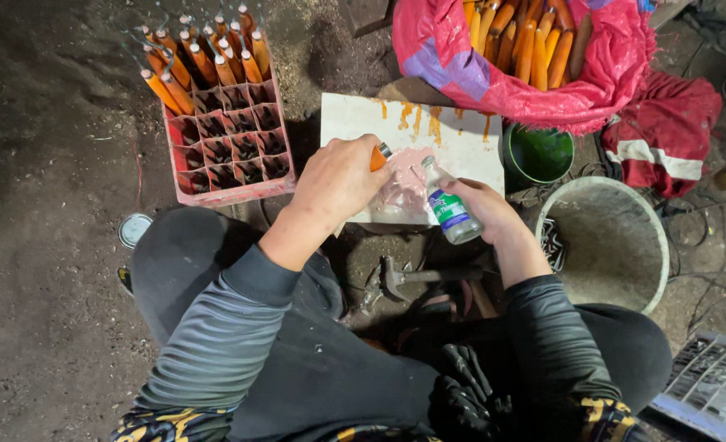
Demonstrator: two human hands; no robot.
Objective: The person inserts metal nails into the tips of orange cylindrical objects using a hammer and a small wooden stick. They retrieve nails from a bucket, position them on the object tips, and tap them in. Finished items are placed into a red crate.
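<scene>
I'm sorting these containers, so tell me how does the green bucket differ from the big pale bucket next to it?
The green bucket is smaller and dark green, glossy inside; the pale bucket is much wider, whitish grey and dull, with a dusty inside. The green bucket sits partly under the pink sack of orange handles, while the pale bucket stands fully in the open. Both are round, open-topped and stand upright on the ground beside the person's right hand.
</scene>
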